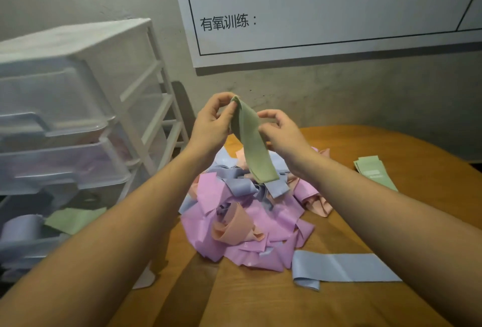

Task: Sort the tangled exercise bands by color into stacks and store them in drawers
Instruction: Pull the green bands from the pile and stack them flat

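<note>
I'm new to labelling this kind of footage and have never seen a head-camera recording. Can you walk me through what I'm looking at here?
There is no machine: a camera worn on a person's head looks forward and down at their own bare arms. The left hand pinches the top of a green exercise band, and the right hand holds its side, lifting it above a tangled pile of bands in pink, blue and peach on a wooden table. A flat green stack lies at the right, a blue band nearer the camera. A plastic drawer unit stands at the left, a printed wall chart behind.
</note>
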